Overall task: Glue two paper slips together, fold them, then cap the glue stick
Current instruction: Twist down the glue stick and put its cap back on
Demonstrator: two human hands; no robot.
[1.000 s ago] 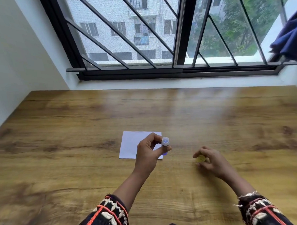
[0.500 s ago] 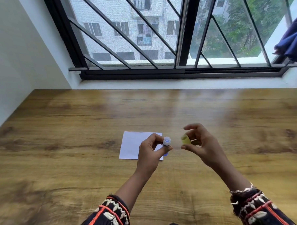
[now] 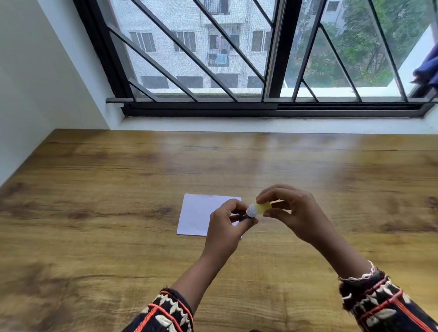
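A white folded paper (image 3: pixel 199 213) lies flat on the wooden table (image 3: pixel 113 190), partly behind my left hand. My left hand (image 3: pixel 225 230) grips a small glue stick (image 3: pixel 251 212) with a white top and a blue-purple body, tilted toward the right. My right hand (image 3: pixel 297 212) pinches a translucent yellow cap (image 3: pixel 262 208) between thumb and fingers. The cap's open end touches the white tip of the glue stick. Whether the cap sits over the tip is hard to tell.
The table runs up to a white sill and a barred window (image 3: pixel 270 50) at the back, with a white wall (image 3: pixel 33 73) on the left. A dark blue cloth (image 3: pixel 434 63) hangs at the far right. Patterned sleeves cover both forearms.
My right hand picked the yellow cap up off the table, lifted it and brought it leftward against the tip of the glue stick. My left hand stayed over the paper's right edge.
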